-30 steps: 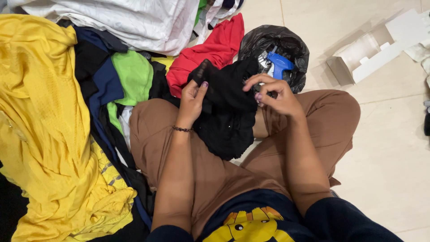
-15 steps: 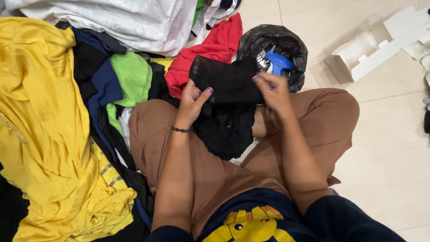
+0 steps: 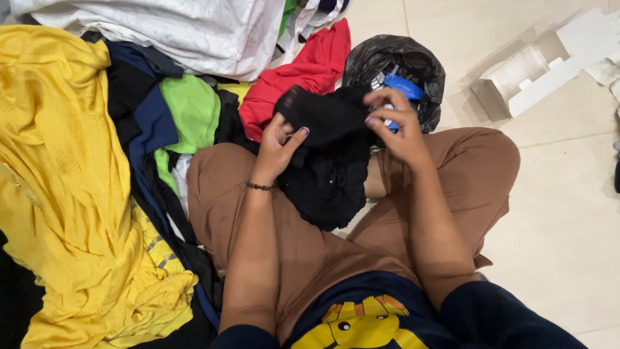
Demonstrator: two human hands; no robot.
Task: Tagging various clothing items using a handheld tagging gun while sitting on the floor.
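A black garment lies bunched over my lap, its top edge lifted between both hands. My left hand pinches the left side of that edge with thumb and fingers. My right hand grips the right side, fingers curled over the cloth. Just behind my right hand a blue plastic tagging gun rests on a crumpled black plastic bag. A beaded bracelet circles my left wrist.
A heap of clothes fills the left: yellow fabric, a green piece, dark blue, a red garment and white cloth at the top. An open white cardboard box lies on the tiled floor at upper right.
My right hand has shifted slightly along the garment's top edge, toward the blue gun, and re-gripped the cloth. My left hand keeps its hold in the same spot.
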